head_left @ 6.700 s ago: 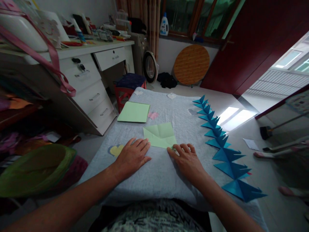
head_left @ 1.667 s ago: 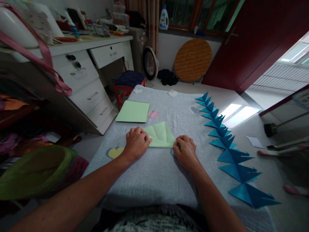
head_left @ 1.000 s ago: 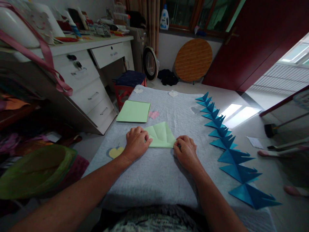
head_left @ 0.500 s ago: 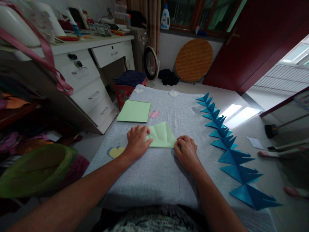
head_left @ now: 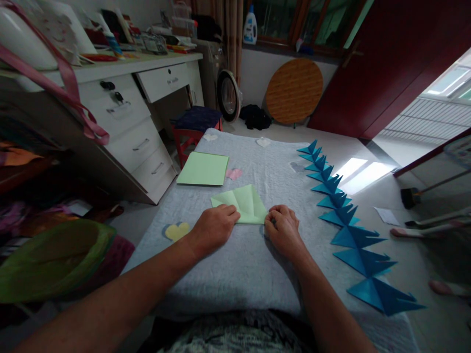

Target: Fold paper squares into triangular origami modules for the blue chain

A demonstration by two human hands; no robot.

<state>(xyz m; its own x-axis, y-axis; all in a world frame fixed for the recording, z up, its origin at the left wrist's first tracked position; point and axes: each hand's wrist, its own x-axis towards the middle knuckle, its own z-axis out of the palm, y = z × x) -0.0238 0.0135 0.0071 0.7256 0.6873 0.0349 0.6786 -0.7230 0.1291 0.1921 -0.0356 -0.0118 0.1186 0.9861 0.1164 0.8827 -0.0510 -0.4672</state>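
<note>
A partly folded light green paper [head_left: 241, 202] lies on the grey cloth-covered table [head_left: 243, 264]. My left hand [head_left: 213, 227] is closed, its fingertips pressing the paper's near edge left of middle. At the paper's right corner my right hand [head_left: 282, 228] is curled, pinching that corner. A flat stack of light green sheets [head_left: 203, 168] lies further back on the left.
A row of several folded blue paper shapes [head_left: 340, 215] runs along the table's right side. Small heart cut-outs, yellow [head_left: 175, 230] and pink [head_left: 233, 173], lie on the cloth. A white desk with drawers [head_left: 125, 113] and a red stool [head_left: 195, 128] stand at the left.
My left hand has slid back and to the right along the paper's near edge, uncovering the paper's left corner. My right hand has stayed at the right corner.
</note>
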